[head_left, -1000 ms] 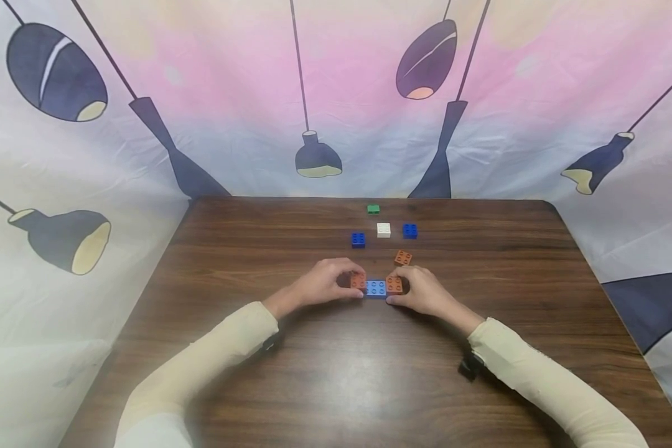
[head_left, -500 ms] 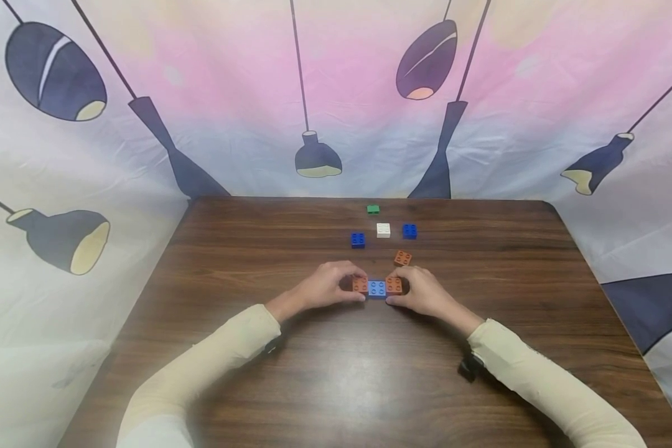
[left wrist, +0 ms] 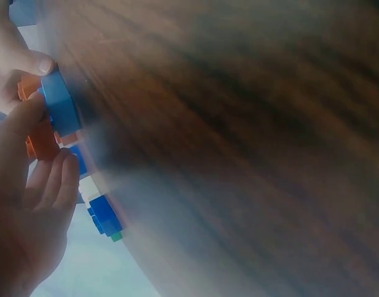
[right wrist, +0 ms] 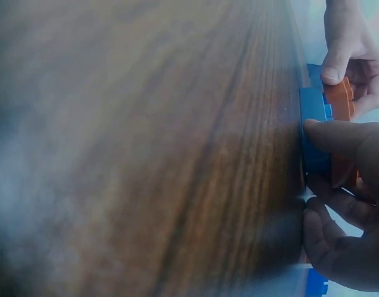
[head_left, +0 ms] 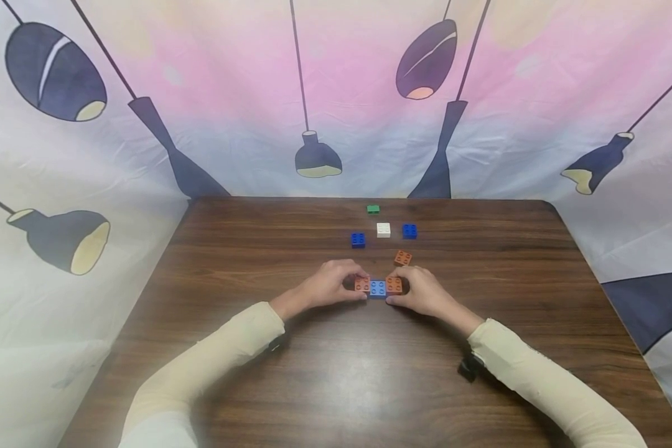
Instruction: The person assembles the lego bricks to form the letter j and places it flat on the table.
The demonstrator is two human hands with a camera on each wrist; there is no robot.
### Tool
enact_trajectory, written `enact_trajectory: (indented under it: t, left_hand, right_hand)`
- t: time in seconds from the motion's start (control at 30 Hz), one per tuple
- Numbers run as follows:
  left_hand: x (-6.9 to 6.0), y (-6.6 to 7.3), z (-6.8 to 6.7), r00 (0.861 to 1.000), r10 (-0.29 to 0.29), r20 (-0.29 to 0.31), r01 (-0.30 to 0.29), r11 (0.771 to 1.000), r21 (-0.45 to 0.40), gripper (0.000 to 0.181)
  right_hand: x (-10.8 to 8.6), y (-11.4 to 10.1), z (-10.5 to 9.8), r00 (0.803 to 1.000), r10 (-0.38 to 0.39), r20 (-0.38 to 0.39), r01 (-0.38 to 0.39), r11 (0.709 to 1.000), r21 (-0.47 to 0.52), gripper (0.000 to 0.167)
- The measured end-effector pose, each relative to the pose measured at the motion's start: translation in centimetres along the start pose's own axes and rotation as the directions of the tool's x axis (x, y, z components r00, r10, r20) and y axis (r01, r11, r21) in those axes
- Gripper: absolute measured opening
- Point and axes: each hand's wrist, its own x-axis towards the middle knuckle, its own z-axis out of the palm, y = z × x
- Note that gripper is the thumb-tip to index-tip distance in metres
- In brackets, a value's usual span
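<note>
A long light blue toy brick (head_left: pixel 378 289) lies on the table in front of me. My left hand (head_left: pixel 331 283) pinches an orange brick (head_left: pixel 362 284) at the light blue brick's left end. From the other side, my right hand (head_left: pixel 422 291) grips the light blue brick's right end, where a second orange brick (head_left: pixel 394 284) sits on top. In the right wrist view, my right thumb (right wrist: pixel 337 135) presses the light blue brick's side (right wrist: pixel 313 102), and some blue studs show beside the left orange brick (right wrist: pixel 340 102). Whether that brick is fully seated is unclear.
A loose orange brick (head_left: pixel 403 257) lies just beyond my right hand. Farther back are two dark blue bricks, left (head_left: pixel 358 240) and right (head_left: pixel 409 231), a white brick (head_left: pixel 383 230) and a green brick (head_left: pixel 373 210). A printed cloth (head_left: pixel 336 93) hangs behind the wooden table (head_left: pixel 313 386).
My left hand has shifted slightly right with its orange brick, narrowing the gap between the two orange bricks. The right hand and loose bricks have stayed put.
</note>
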Motion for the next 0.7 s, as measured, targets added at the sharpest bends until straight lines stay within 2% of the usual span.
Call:
enact_trajectory:
  t: [0.43,0.7]
  left_hand:
    - [0.38,0.37,0.14,1.0,-0.01,-0.017,0.01,1.0,0.029,0.04]
    - [0.44,0.85,0.3,0.996,-0.085,-0.009,0.085,0.996,0.031,0.04]
  right_hand:
    - [-0.09,-0.12,-0.01,1.0,0.003,0.0,-0.003,1.0,0.01,0.042]
    - [-0.14,-0.17,0.04,1.0,-0.003,-0.009,0.003,1.0,0.012,0.041]
